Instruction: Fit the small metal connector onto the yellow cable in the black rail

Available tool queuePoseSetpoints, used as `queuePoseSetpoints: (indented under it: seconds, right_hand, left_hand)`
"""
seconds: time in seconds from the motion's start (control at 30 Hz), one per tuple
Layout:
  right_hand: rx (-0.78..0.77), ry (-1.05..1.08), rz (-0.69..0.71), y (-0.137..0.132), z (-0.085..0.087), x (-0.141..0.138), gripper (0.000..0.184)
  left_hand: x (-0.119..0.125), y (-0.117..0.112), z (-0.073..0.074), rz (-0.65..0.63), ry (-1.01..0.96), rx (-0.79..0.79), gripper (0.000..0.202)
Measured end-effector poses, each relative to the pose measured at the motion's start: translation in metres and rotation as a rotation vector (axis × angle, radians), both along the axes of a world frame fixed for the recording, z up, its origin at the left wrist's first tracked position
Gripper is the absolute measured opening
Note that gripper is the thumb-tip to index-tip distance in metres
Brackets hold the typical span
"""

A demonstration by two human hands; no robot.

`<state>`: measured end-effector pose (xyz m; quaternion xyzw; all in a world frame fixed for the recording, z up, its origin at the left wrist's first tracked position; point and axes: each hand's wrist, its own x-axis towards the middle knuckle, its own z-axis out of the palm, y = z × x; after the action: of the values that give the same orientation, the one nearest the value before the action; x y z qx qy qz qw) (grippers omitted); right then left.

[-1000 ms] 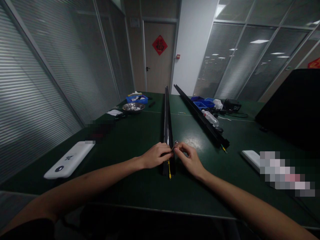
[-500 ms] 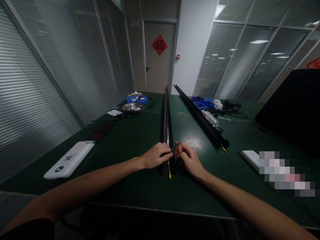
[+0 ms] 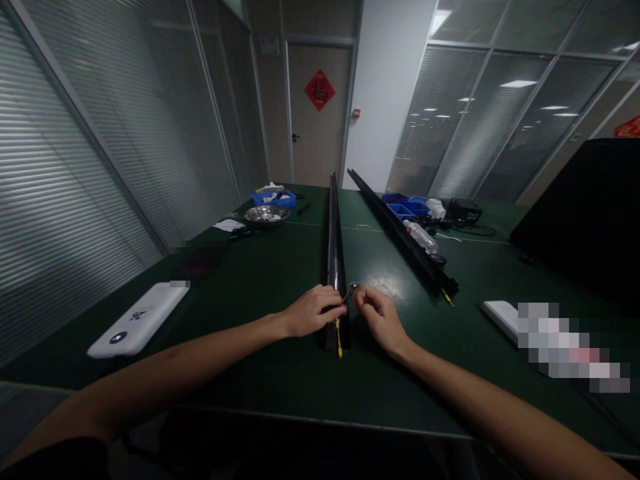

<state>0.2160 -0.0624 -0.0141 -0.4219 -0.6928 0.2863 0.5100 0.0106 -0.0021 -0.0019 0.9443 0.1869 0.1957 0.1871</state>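
Green table (image 3: 280,267) is filling the lower half of the frame. White flat device (image 3: 137,319) is lying at lower left. Metal bowl (image 3: 267,214) is sitting left of centre, with a blue bin (image 3: 274,197) just behind it and a sheet of paper (image 3: 229,225) lying to its left. Long black channel (image 3: 400,237) is running diagonally right of centre, with a clear bottle (image 3: 421,236) lying against it. Blue trays (image 3: 403,205) and a black cabled unit (image 3: 464,210) are resting beyond. White slab (image 3: 501,315) is lying at right. Door (image 3: 313,147) at upper centre is bearing a red diamond sign (image 3: 319,90).
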Motion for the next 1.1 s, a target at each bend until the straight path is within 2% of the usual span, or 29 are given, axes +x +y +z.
queuePoseSetpoints:
  seconds: [0.2,0.33,0.5,0.83,1.1]
  right_hand:
    - [0.037,0.054,-0.05,-0.0017,0.0031,-0.0024,0.004]
    - [0.044,-0.005,-0.078,-0.0016,0.0031,-0.0022,0.012]
    - [0.06,-0.037,-0.106,-0.0003,0.0016,-0.0002,0.011]
    - [0.049,-0.038,-0.108,0.002,-0.001,-0.0013,0.013]
    - [0.052,-0.04,-0.066,0.0036,-0.0019,-0.0017,0.006]
  left_hand:
    - [-0.0008,-0.0004,0.001,0.001,-0.007,-0.02,0.03]
    - [-0.0006,-0.0003,0.0012,0.003,-0.005,-0.03,0.032]
    - [-0.0011,-0.0002,0.0007,0.003,0.002,-0.033,0.031]
    - [-0.0006,-0.0003,0.0,0.01,0.003,-0.039,0.034]
    - [-0.0006,-0.0007,0.0011,0.011,0.004,-0.032,0.035]
